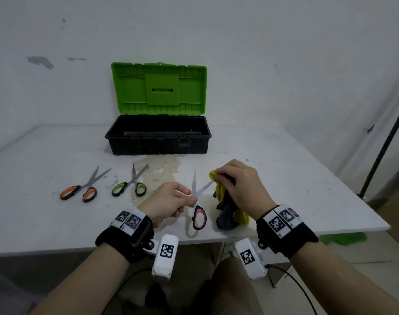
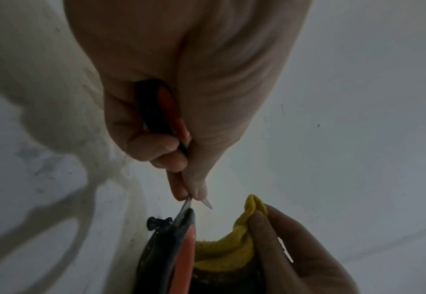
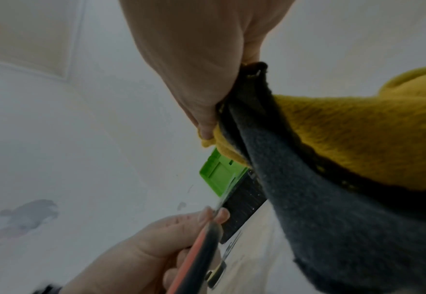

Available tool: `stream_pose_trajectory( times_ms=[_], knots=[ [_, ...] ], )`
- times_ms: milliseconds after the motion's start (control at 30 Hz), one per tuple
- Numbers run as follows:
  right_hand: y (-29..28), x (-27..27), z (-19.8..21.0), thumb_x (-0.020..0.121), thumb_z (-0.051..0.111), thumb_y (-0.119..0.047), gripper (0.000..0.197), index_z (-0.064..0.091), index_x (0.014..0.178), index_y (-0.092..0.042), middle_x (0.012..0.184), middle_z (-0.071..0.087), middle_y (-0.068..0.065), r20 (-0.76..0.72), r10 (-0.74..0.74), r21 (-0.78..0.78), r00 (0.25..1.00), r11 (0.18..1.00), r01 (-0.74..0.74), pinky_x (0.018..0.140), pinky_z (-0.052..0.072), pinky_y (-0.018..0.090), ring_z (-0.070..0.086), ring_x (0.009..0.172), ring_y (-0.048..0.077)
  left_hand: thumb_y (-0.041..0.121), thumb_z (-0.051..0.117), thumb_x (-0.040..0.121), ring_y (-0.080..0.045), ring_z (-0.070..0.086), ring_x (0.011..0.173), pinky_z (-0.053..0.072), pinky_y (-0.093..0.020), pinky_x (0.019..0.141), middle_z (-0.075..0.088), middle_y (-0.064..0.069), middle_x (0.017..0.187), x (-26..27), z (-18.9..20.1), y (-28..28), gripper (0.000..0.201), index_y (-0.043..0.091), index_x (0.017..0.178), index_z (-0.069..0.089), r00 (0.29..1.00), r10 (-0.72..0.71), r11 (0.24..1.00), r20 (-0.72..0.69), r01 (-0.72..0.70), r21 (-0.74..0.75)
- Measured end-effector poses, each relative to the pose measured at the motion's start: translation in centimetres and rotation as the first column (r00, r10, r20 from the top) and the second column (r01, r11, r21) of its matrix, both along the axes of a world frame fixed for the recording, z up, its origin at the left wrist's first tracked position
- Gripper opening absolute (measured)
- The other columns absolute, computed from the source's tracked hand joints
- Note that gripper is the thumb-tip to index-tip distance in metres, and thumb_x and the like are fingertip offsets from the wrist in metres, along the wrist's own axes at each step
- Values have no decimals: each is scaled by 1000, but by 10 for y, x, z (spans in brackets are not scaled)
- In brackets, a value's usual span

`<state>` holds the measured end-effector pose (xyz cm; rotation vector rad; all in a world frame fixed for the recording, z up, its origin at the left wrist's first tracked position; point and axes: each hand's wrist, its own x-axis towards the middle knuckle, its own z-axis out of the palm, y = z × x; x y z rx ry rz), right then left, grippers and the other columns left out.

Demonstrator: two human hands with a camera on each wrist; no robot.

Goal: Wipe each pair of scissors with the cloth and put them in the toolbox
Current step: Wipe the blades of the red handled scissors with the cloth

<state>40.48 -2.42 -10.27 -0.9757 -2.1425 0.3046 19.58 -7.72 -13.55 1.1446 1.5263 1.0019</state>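
My left hand pinches the pink scissors near the middle, where the two blades meet. The handles hang toward me, and the open blades point away, up and to the right. My right hand is just beside them, its fingers curled tight on the yellow and grey cloth. The cloth touches the tip of the right blade, so I think my next wipe runs along it. Farther off, two more scissors lie on the worktop, orange scissors and green scissors. The toolbox waits open behind them.
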Motion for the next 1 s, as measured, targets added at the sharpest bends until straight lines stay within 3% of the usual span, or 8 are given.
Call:
stream_pose_trajectory(
  times_ms=[67,133,267,367,600,733,833,1000],
  knots=[
    [-5,-4,-1,93,64,-28,14,74,97,-19,95,62,-8,46,45,8,998,999,-45,76,53,32,60,84,12,12,74,87,-10,50,51,41,-20,45,72,-4,71,0,1,0,20,1,100,64,1000,-1,1000,2,1,-3],
    [-7,-9,-2,94,61,-31,16,73,99,-23,98,61,-10,124,77,20,989,997,-80,74,53,36,60,84,12,11,72,90,-11,49,52,41,-21,45,71,-6,73,-1,3,0,18,-2,101,65,1000,-25,1000,2,25,2],
    [-12,-17,-6,96,57,-34,17,72,102,-30,101,61,-13,312,97,69,945,990,-125,66,53,36,61,84,12,8,71,90,-10,50,53,41,-20,47,71,-6,74,-4,6,-3,10,1,95,68,997,-67,995,-26,68,68],
    [-14,-22,-11,96,56,-33,18,71,104,-30,102,61,-12,355,104,93,929,985,-145,63,54,36,62,84,13,6,70,89,-9,51,53,43,-21,49,72,-4,72,-5,9,-5,2,7,89,69,992,-93,988,-83,102,118],
    [-11,-28,-13,95,56,-34,19,73,102,-26,101,62,-7,332,77,92,940,989,-114,66,54,41,63,84,19,2,70,88,-6,51,49,42,-19,48,70,-10,73,-4,10,-4,4,3,87,67,987,-129,981,-100,141,130],
    [4,-31,-9,96,57,-31,20,73,95,-20,95,60,-3,148,-75,16,986,997,74,69,53,43,60,80,19,4,71,88,-8,52,52,44,-20,50,71,-9,74,-6,6,-4,5,6,87,67,981,-160,981,-110,170,93],
    [1,-27,-5,95,59,-29,18,73,97,-19,96,61,-5,74,-28,19,997,999,27,71,53,41,60,82,17,5,71,88,-11,52,53,44,-20,49,72,-10,76,-7,4,-4,4,6,89,67,986,-133,987,-97,141,75],
    [-21,-31,-9,96,55,-34,20,71,101,-23,101,60,-4,365,105,9,925,993,-116,68,53,43,61,85,20,1,69,88,-6,52,50,43,-19,49,70,-10,73,-6,8,-4,4,4,87,67,982,-156,978,-110,169,122]
  ],
)
